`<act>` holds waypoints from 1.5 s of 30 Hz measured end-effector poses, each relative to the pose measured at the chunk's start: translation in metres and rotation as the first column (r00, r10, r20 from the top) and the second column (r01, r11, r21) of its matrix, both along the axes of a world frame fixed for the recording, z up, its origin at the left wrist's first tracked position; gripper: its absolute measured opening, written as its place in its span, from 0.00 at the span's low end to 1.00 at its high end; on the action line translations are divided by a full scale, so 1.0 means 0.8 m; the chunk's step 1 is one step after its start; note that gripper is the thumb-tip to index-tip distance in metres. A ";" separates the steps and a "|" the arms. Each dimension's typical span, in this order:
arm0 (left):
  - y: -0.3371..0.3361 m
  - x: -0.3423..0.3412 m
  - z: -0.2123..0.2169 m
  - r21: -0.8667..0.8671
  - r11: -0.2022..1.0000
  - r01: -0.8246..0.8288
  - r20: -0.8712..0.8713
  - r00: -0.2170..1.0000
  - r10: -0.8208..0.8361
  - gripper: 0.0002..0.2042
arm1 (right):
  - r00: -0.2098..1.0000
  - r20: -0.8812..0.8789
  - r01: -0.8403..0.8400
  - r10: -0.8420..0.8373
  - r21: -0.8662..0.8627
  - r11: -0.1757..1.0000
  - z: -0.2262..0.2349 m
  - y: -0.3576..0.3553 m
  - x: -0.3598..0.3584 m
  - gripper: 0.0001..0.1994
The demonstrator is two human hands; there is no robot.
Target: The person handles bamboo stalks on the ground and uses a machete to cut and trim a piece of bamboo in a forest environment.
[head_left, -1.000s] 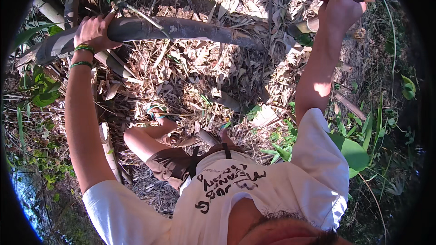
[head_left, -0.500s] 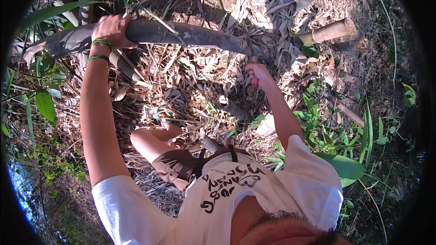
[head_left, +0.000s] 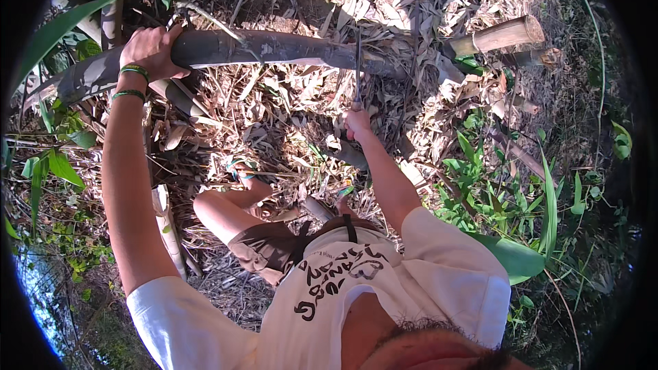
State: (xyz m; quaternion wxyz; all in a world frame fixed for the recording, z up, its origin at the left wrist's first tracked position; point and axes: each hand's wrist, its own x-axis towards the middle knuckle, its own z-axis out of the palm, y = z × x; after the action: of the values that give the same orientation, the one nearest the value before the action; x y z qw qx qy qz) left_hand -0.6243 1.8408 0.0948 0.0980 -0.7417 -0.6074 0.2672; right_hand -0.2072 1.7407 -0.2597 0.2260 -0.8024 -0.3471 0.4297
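A thick grey bamboo stem [head_left: 226,49] lies across the upper part of the view. Over its left portion my left hand [head_left: 152,53] is clasped, thumb on the near side, with green bands at the wrist. My right hand [head_left: 356,125] is closed around the handle of a long-bladed hand tool [head_left: 358,72], lower right of the stem's middle. The narrow blade points away from me and crosses the stem. It appears almost edge-on, so I cannot tell whether it is a machete or a saw.
Cut bamboo stumps [head_left: 504,34] stick up at the upper right. Dry leaves [head_left: 274,113] cover the ground, and a short stump [head_left: 346,152] stands near my right forearm. Green plants [head_left: 473,185] grow on the right. My bent leg [head_left: 223,212] is below the stem.
My right hand has drawn left and toward me with the tool, and more of its blade now shows across the stem. My left hand keeps its grip, slightly farther left in view.
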 end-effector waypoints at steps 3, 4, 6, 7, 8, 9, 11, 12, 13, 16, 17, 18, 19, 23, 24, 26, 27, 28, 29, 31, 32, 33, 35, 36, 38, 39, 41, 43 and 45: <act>-0.015 -0.004 0.021 -0.032 0.998 -0.052 -0.020 0.998 0.051 0.46 | 0.869 -0.487 0.055 -0.092 -0.089 0.994 0.022 -0.018 -0.015 0.07; 0.004 -0.001 0.025 -0.076 0.991 -0.109 -0.038 0.994 0.107 0.46 | 0.752 -0.645 0.093 -0.140 -0.106 0.990 0.023 -0.018 0.001 0.10; -0.006 -0.013 0.010 0.032 0.999 0.007 -0.005 1.000 -0.006 0.46 | 0.862 -0.506 -0.034 -0.009 -0.075 0.997 0.061 0.001 0.035 0.06; -0.005 -0.017 0.009 0.065 0.998 0.017 -0.006 1.000 -0.017 0.47 | 0.907 -0.408 -0.116 0.107 0.002 0.993 0.093 0.027 0.051 0.06; -0.016 -0.022 0.032 0.052 0.998 -0.035 -0.036 0.999 0.036 0.47 | 0.935 -0.332 -0.124 0.129 0.034 0.992 0.139 0.061 0.046 0.09; -0.009 -0.008 0.038 0.029 0.999 -0.042 -0.033 0.999 0.043 0.47 | 0.968 -0.235 -0.014 0.093 0.319 0.948 0.141 0.097 0.076 0.08; -0.015 -0.014 0.020 0.018 0.998 -0.053 -0.035 0.998 0.053 0.47 | 0.899 -0.377 0.009 0.223 0.523 0.852 0.333 0.130 0.060 0.10; -0.014 -0.016 0.006 0.045 0.999 -0.014 -0.030 0.999 0.016 0.47 | 0.897 -0.364 0.010 0.252 0.586 0.810 0.410 0.132 0.061 0.10; -0.008 -0.012 0.005 0.096 0.995 0.039 -0.018 0.999 -0.037 0.46 | 0.880 -0.337 0.076 0.334 0.795 0.602 0.459 0.139 0.077 0.11; -0.009 -0.016 0.005 0.045 0.998 0.043 -0.029 0.999 -0.042 0.46 | 0.814 -0.423 0.412 0.399 0.904 0.118 0.501 0.138 0.053 0.11; -0.008 -0.011 0.009 0.028 0.999 0.021 -0.046 0.999 -0.020 0.46 | 0.795 -0.474 0.504 0.380 0.863 0.022 0.488 0.128 0.047 0.11; -0.009 -0.005 0.013 0.061 0.998 0.014 -0.019 1.000 -0.013 0.46 | 0.792 -0.350 0.462 0.500 0.879 -0.117 0.430 0.111 0.040 0.09; -0.029 -0.021 0.030 0.057 0.998 -0.030 -0.056 0.998 0.034 0.47 | 0.772 -0.619 0.623 0.145 0.782 0.022 0.330 0.098 -0.019 0.06; 0.005 -0.008 -0.001 0.071 0.996 0.045 0.011 0.999 -0.046 0.46 | 0.952 -0.306 -0.004 -0.030 -0.111 0.994 -0.044 -0.018 0.013 0.04; 0.004 -0.009 0.012 -0.014 1.000 0.001 -0.025 1.000 -0.002 0.46 | 0.894 -0.443 0.022 -0.070 -0.113 0.993 -0.021 -0.010 0.004 0.05; 0.007 -0.007 0.027 -0.123 0.988 -0.092 -0.092 0.993 0.081 0.46 | 0.734 -0.663 0.064 -0.150 -0.153 0.986 0.023 -0.005 0.013 0.07; 0.005 -0.006 0.020 -0.057 0.997 -0.045 -0.044 0.998 0.043 0.46 | 0.796 -0.601 -0.001 -0.076 -0.126 0.992 0.037 -0.001 0.039 0.06; 0.001 -0.013 0.010 0.011 1.000 -0.003 0.001 1.000 0.003 0.47 | 0.847 -0.532 -0.069 0.001 -0.108 0.992 0.051 0.011 0.063 0.06; -0.003 -0.018 0.008 0.080 0.996 0.040 0.023 0.999 -0.043 0.47 | 0.877 -0.475 -0.136 0.076 -0.094 0.986 0.067 0.022 0.075 0.06; -0.006 -0.034 0.010 0.093 0.992 0.080 -0.028 0.997 -0.077 0.48 | 0.903 -0.387 -0.173 0.188 0.075 0.982 0.141 0.075 0.097 0.05; -0.005 -0.022 0.017 0.035 0.999 0.009 -0.031 0.999 -0.008 0.48 | 0.936 -0.296 -0.114 0.188 0.250 0.961 0.207 0.095 0.100 0.06; -0.006 -0.010 0.026 -0.025 0.997 -0.068 -0.035 0.997 0.067 0.49 | 0.926 -0.314 -0.074 0.211 0.396 0.915 0.300 0.107 0.090 0.08; -0.005 -0.010 0.015 0.010 0.999 -0.036 -0.067 0.997 0.037 0.49 | 0.869 -0.396 0.048 0.296 0.663 0.747 0.409 0.125 0.110 0.09; 0.001 0.003 0.013 0.000 0.999 -0.052 -0.027 0.998 0.052 0.49 | 0.847 -0.425 0.182 0.319 0.796 0.578 0.453 0.128 0.114 0.09; -0.006 -0.017 0.005 0.034 0.999 -0.006 -0.019 1.000 0.007 0.48 | 0.797 -0.463 0.399 0.388 0.886 0.237 0.464 0.123 0.094 0.10; -0.008 -0.027 0.003 0.062 0.998 0.032 -0.021 0.999 -0.031 0.48 | 0.785 -0.467 0.478 0.407 0.874 0.082 0.457 0.119 0.082 0.11; -0.004 -0.024 0.003 0.047 0.998 0.046 -0.041 0.998 -0.045 0.47 | 0.743 -0.596 0.626 0.304 0.780 -0.003 0.296 0.110 0.040 0.08; 0.002 -0.019 0.006 0.030 0.998 0.058 -0.054 0.997 -0.057 0.47 | 0.709 -0.690 0.646 -0.143 0.555 0.524 0.085 0.051 -0.013 0.06; 0.008 -0.009 0.001 0.007 0.998 0.060 -0.046 0.997 -0.060 0.48 | 0.861 -0.496 0.116 -0.115 -0.029 0.993 -0.038 -0.020 -0.016 0.06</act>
State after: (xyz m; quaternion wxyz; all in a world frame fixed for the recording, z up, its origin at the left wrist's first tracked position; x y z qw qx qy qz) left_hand -0.6315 1.8471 0.0955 0.1228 -0.7529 -0.5837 0.2782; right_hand -0.2200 1.7245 -0.2903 0.3337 -0.6838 -0.2292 0.6070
